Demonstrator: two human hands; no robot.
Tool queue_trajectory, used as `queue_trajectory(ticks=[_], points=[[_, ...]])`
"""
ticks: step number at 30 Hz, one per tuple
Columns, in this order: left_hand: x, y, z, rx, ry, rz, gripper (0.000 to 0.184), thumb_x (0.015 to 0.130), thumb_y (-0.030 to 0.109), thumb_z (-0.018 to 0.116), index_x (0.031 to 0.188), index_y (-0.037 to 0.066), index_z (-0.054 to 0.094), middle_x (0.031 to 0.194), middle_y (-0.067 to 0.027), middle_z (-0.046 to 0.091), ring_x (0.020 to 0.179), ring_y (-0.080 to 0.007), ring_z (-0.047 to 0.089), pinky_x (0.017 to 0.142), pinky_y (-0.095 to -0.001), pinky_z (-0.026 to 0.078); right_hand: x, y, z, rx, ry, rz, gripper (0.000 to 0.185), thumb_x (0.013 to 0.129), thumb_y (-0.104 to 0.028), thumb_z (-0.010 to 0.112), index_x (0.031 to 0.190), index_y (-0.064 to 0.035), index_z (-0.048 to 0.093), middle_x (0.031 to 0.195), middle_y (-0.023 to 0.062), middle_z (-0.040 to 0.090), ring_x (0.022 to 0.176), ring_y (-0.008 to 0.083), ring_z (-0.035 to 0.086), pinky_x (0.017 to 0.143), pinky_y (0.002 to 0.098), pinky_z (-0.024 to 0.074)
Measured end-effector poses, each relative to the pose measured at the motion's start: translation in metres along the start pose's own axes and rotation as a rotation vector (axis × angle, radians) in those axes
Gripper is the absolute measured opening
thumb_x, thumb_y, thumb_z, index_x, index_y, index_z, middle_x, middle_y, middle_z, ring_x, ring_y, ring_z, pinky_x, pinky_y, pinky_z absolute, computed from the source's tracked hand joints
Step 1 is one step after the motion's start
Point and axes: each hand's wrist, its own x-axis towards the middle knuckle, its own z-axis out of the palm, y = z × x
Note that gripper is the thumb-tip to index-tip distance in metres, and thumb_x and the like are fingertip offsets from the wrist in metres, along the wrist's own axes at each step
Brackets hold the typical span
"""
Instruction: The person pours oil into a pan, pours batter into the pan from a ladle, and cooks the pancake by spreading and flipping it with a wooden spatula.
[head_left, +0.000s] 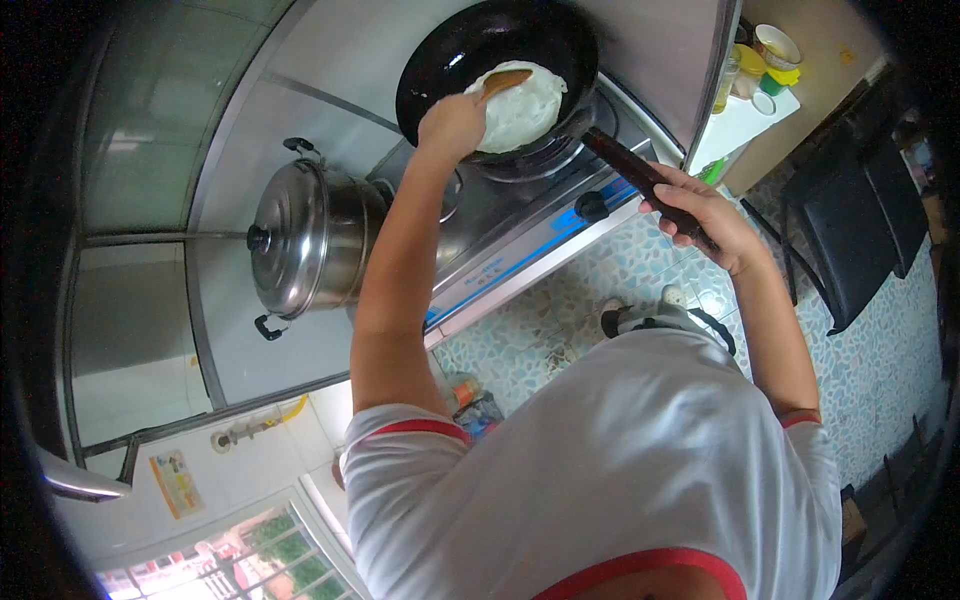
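Food [530, 112] in wok [432, 80], wok on stove [510, 215], pot [335, 240] left.

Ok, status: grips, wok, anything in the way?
Left grip on wooden spatula. Right grip on wok handle. White food spread in wok. Lidded pot left of wok; nothing visibly blocking.

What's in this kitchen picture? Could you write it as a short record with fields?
Left hand: holds a wooden spatula
Right hand: grips the wok handle
Wok: dark, over a stove burner
Food: flat, white, in the wok; exact kind unclear
Steel pot: lidded, left of the wok in the picture
Flame: cannot be made out
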Motion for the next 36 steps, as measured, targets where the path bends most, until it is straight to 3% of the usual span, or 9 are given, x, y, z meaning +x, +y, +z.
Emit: queue_trajectory(ticks=[2,5,8,12,19,24,29,32,36], points=[[-0.021,0.004,-0.013,0.085,-0.157,-0.015,0.032,0.087,0.029,0.04,0.111,0.016,0.057,0.1,-0.0168,0.059,0.09,-0.0343,0.057,0.08,-0.0411,0.044,0.0,-0.002,0.001,-0.002,-0.007,-0.002,0.049,0.085,-0.019,0.053,0.128,-0.0042,0.036,0.083,0.0041,0.058,0.055,0.0043,0.047,0.04,0.0151,0.0358],[-0.056,-0.014,-0.041,0.057,-0.169,0.114,0.031,0.086,0.026,0.04,0.108,0.013,0.059,0.095,-0.0153,0.061,0.089,-0.0324,0.057,0.079,-0.041,0.044,0.0,0.0,0.0,0.005,-0.011,0.005,0.049,0.085,-0.019,0.052,0.128,-0.0038,0.035,0.083,0.0041,0.058,0.055,0.0043,0.046,0.04,0.0151,0.0361],[-0.056,-0.032,-0.064,0.024,-0.085,0.05,0.031,0.087,0.026,0.039,0.108,0.013,0.058,0.095,-0.0147,0.061,0.09,-0.0324,0.056,0.08,-0.0412,0.044,0.0,-0.001,-0.001,0.003,-0.019,0.008,0.051,0.085,-0.018,0.052,0.13,-0.0041,0.033,0.084,0.0038,0.056,0.057,0.0048,0.046,0.04,0.0145,0.0359],[-0.03,-0.036,-0.032,-0.004,0.122,-0.004,0.031,0.088,0.025,0.037,0.108,0.012,0.058,0.093,-0.0154,0.061,0.089,-0.0336,0.057,0.078,-0.0429,0.044,0.001,0.0,-0.001,0.002,-0.018,0.017,0.053,0.085,-0.018,0.052,0.132,-0.0045,0.031,0.085,0.004,0.055,0.057,0.0049,0.046,0.04,0.0145,0.0358],[-0.074,-0.008,-0.046,0.129,-0.143,-0.028,0.029,0.086,0.026,0.038,0.094,0.011,0.062,0.09,-0.0149,0.061,0.084,-0.0341,0.058,0.074,-0.0432,0.045,0.0,-0.002,-0.001,-0.008,-0.028,0.023,0.054,0.085,-0.019,0.052,0.132,-0.0045,0.03,0.086,0.004,0.055,0.058,0.0048,0.045,0.041,0.0142,0.0357],[-0.05,0.002,-0.066,-0.032,-0.076,0.005,0.031,0.086,0.027,0.035,0.094,0.014,0.061,0.091,-0.0157,0.06,0.087,-0.036,0.056,0.075,-0.0436,0.044,0.001,0.0,-0.002,-0.004,-0.02,0.023,0.054,0.084,-0.019,0.053,0.132,-0.0046,0.031,0.086,0.0044,0.055,0.058,0.0051,0.046,0.041,0.0144,0.0354],[0.012,-0.002,0.004,-0.066,0.173,0.014,0.031,0.086,0.028,0.037,0.098,0.015,0.062,0.095,-0.0144,0.06,0.088,-0.0345,0.056,0.076,-0.0427,0.045,0.001,0.0,0.0,0.001,-0.004,0.014,0.048,0.085,-0.02,0.053,0.127,-0.0058,0.037,0.083,0.0037,0.058,0.055,0.0042,0.047,0.04,0.0148,0.0363],[-0.005,-0.004,0.0,0.01,0.007,0.031,0.033,0.086,0.032,0.042,0.108,0.016,0.059,0.096,-0.0166,0.06,0.088,-0.0347,0.057,0.079,-0.0412,0.044,0.0,-0.002,-0.001,0.001,-0.016,0.012,0.048,0.085,-0.02,0.053,0.127,-0.0056,0.037,0.082,0.0035,0.058,0.055,0.0042,0.047,0.04,0.015,0.0359],[-0.049,-0.017,-0.043,0.042,-0.19,0.041,0.029,0.086,0.025,0.042,0.105,0.014,0.061,0.095,-0.0145,0.061,0.088,-0.0338,0.057,0.076,-0.0417,0.045,0.0,-0.002,-0.002,0.023,-0.035,0.01,0.049,0.084,-0.019,0.053,0.128,-0.0052,0.037,0.082,0.0037,0.058,0.055,0.0046,0.046,0.04,0.0152,0.0355]])
